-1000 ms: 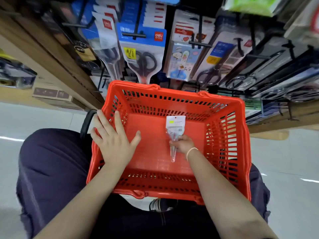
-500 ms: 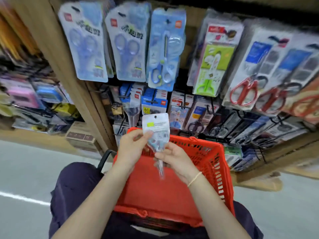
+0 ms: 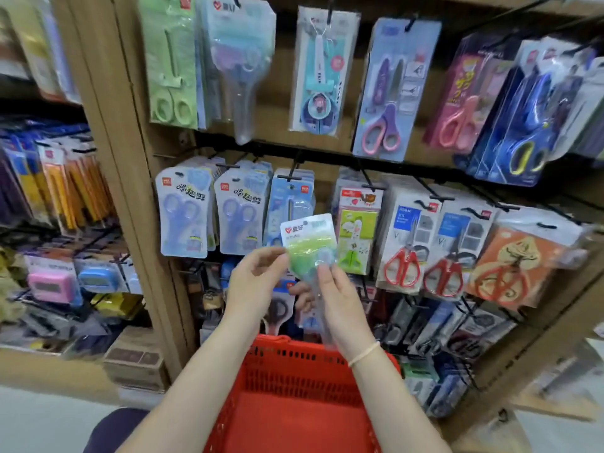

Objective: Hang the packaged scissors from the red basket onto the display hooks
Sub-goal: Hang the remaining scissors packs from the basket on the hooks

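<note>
Both hands hold one packaged scissors [image 3: 309, 243] up before the display hooks [image 3: 295, 173], above the red basket [image 3: 294, 403]. The left hand [image 3: 253, 282] pinches its left edge; the right hand [image 3: 340, 305] grips its lower part. Motion blur smears the pack's contents, and the right hand hides its lower end.

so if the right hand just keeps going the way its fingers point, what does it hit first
Probably the green scissors pack hanging on the middle row, just above and beyond the right hand, which holds the packaged scissors. Depth is unclear, so the blue pack beside it is also possible.
</note>
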Action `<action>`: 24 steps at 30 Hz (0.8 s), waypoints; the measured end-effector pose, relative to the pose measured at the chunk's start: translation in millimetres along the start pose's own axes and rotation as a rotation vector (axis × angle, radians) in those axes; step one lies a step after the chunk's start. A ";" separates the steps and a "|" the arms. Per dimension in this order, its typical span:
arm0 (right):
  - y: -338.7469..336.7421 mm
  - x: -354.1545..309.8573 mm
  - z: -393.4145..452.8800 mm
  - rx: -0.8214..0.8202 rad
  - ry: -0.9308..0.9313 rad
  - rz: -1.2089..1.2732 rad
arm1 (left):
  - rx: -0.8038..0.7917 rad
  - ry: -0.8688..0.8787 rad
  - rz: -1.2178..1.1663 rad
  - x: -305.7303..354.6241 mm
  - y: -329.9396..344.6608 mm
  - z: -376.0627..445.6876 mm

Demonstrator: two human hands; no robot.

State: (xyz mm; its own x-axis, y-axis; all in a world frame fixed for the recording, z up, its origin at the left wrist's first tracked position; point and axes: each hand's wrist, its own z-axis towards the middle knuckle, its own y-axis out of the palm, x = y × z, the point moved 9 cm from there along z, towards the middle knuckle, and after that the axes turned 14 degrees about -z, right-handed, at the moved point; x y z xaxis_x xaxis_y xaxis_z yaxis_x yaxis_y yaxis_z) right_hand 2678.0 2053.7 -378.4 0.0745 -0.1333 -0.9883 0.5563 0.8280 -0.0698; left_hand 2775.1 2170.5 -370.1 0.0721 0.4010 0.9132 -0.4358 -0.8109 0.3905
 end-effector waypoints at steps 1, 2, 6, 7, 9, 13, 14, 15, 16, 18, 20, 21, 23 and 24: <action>0.7 -12.5 1.6 0.005 -0.013 0.039 | 0.024 0.008 -0.009 8.7 2.4 4.7; 1.7 -24.8 2.8 0.001 -0.034 0.069 | 0.015 0.000 -0.023 16.5 6.9 8.4; 1.2 -71.6 8.9 -0.019 -0.147 0.011 | -0.134 0.022 -0.066 50.7 32.8 20.9; -1.7 -78.2 13.7 -0.006 -0.164 -0.030 | -0.150 0.062 -0.070 64.0 37.7 23.9; -6.9 -96.1 22.4 0.023 -0.196 -0.090 | -0.163 0.146 -0.065 90.8 44.7 29.9; -26.2 -143.4 50.1 0.160 -0.250 -0.044 | -0.227 0.231 -0.011 133.3 64.2 45.0; -28.5 -160.2 56.9 0.177 -0.276 -0.033 | -0.238 0.237 0.000 141.3 70.1 50.8; -31.0 -176.0 65.0 0.191 -0.308 -0.031 | -0.243 0.250 0.006 150.7 76.4 56.5; -33.1 -191.1 73.0 0.207 -0.332 -0.033 | -0.241 0.268 -0.001 160.3 82.2 63.1; -35.9 -214.9 90.3 0.239 -0.354 -0.072 | -0.228 0.328 -0.012 181.1 91.2 76.0; -34.1 -233.9 105.1 0.250 -0.352 -0.148 | -0.233 0.394 0.019 199.4 96.1 87.5; -31.2 -243.7 112.9 0.246 -0.359 -0.162 | -0.233 0.426 0.041 208.2 96.7 94.2; -23.8 -259.9 125.2 0.247 -0.387 -0.180 | -0.217 0.470 0.078 220.8 92.0 107.9; -19.7 -267.8 130.1 0.255 -0.411 -0.192 | -0.200 0.480 0.085 225.5 87.3 115.6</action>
State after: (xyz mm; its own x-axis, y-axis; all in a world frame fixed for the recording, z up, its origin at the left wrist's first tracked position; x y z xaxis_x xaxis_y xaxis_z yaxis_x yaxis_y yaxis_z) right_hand 2754.8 2002.2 -94.7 0.2414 -0.5153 -0.8223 0.7721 0.6153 -0.1589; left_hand 2856.9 2140.9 -116.7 -0.3698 0.5256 0.7662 -0.5880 -0.7709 0.2450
